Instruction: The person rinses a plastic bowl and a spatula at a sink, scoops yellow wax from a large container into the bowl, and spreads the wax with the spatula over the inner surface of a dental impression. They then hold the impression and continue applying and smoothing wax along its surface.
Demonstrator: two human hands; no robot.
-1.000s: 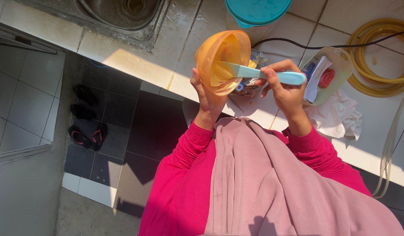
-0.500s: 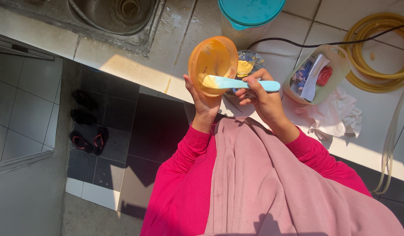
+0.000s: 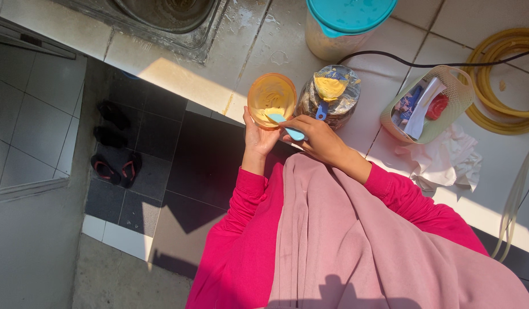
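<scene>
My left hand (image 3: 257, 139) grips an orange round bowl (image 3: 271, 98) from below, tilted so its inside faces up at the counter's edge. Yellow batter sits in the bowl. My right hand (image 3: 314, 135) holds a light blue spatula (image 3: 287, 126), its tip in the batter at the bowl's lower rim. Just right of the bowl stands a clear plastic bag (image 3: 330, 94) with yellow contents on top, touching my right hand's knuckles.
A metal sink (image 3: 161, 17) lies at the top left. A teal-lidded container (image 3: 347, 26) stands behind the bag. A pale basket (image 3: 427, 106) of items, a white cloth (image 3: 447, 163), a yellow hose coil (image 3: 505, 86) and a black cable lie right. Sandals (image 3: 113, 169) sit on the floor.
The bowl has come down and away from the camera toward the counter edge. My right hand slid along the spatula toward its blade, so less of the handle shows.
</scene>
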